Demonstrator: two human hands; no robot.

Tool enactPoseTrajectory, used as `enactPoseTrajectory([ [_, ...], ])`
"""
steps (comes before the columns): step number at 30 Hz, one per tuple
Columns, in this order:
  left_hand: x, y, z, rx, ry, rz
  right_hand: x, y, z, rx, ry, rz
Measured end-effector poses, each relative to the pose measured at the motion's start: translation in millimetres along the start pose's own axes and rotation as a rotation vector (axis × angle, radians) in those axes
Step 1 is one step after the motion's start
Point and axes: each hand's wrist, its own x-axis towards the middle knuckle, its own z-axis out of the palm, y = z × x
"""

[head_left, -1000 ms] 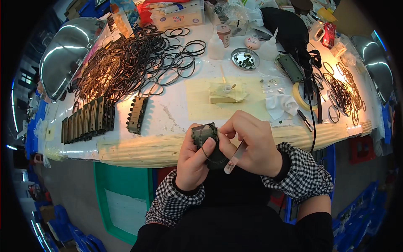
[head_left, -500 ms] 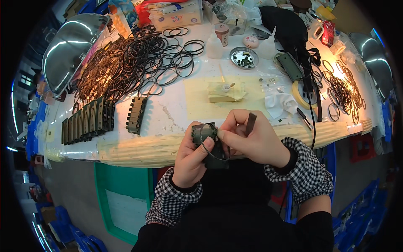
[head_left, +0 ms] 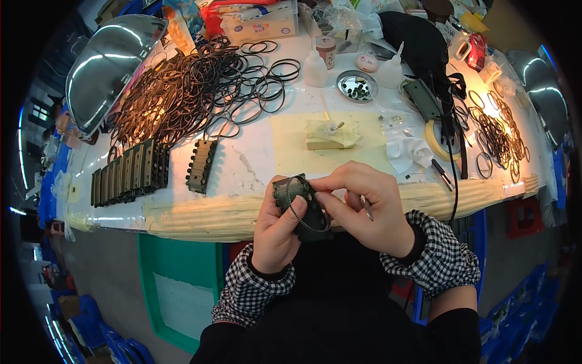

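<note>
Now the metal tool (head_left: 367, 208): sitting lower in the right hand (head_left: 379, 212) than half a second ago.
Green part (head_left: 310, 217): clasped in the left hand (head_left: 277, 227) at the padded table edge (head_left: 200, 218).
Tabletop (head_left: 248, 136): band pile (head_left: 176, 91) left, round dish (head_left: 348, 79) beyond.
Right fingertips (head_left: 322, 182): narrowed at the part's side; whether they pinch anything, cannot tell.

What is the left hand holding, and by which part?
The left hand holds a dark green block by its left side and upper face.

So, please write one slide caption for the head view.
Left hand holds a dark green part, right fingers at its edge.
</note>
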Motion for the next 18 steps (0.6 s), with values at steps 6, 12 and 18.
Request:
enactPoseTrajectory([
  [6,-0.8,-1.3,5.6,-0.046,0.056,-0.021,-1.6,7.8,6.2,0.039,0.001,-0.045],
  [12,1.2,3.3,-0.4,-0.102,-0.092,-0.09,0.8,-2.7,-0.8,-0.009,-0.015,-0.039],
  [18,-1.1,2.0,-1.6,-0.044,-0.094,-0.056,0.5,-8.4,1.7,0.02,-0.006,0.008],
])
